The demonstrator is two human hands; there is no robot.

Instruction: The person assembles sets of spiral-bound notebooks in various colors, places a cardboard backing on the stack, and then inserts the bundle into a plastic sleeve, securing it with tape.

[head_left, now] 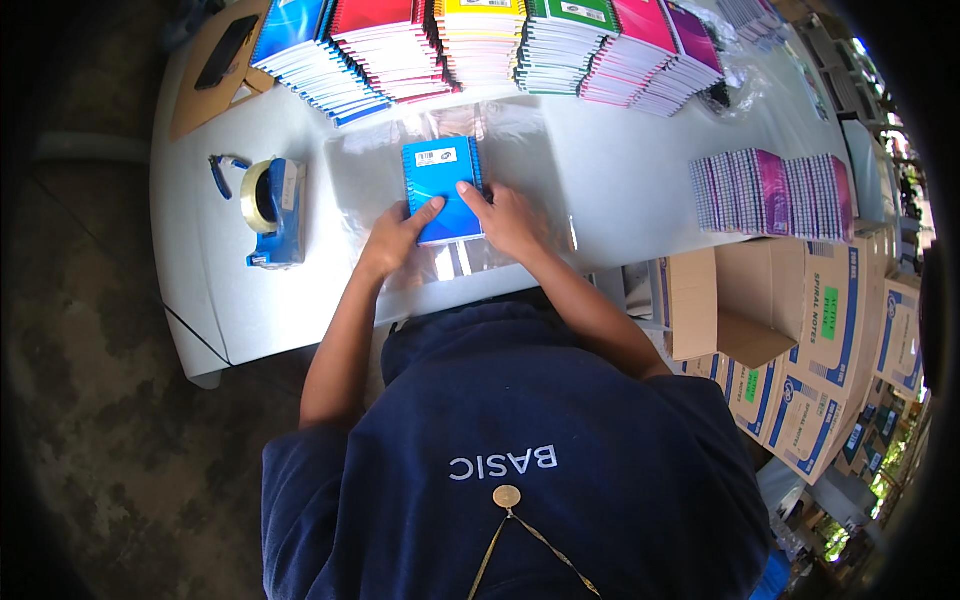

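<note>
Between my two hands is a blue spiral notebook [441, 178] with a white label near its far edge. My left hand [396, 237] grips its near left corner, the thumb lying on the cover. On the right side my right hand [508, 217] holds it the same way, thumb on top and fingers along the edge. Beneath the notebook a clear plastic sheet [535, 165] lies spread on the white table. Whether the notebook rests on the sheet or is slightly raised, I cannot tell.
Notebook stacks in several colours, including a yellow stack [482, 45], line the far side. A blue tape dispenser [287, 212] and small blue-handled cutters [222, 178] are at left. Purple notebooks [770, 195] lie at right, above an open cardboard box [692, 305]. A phone [227, 52] sits far left.
</note>
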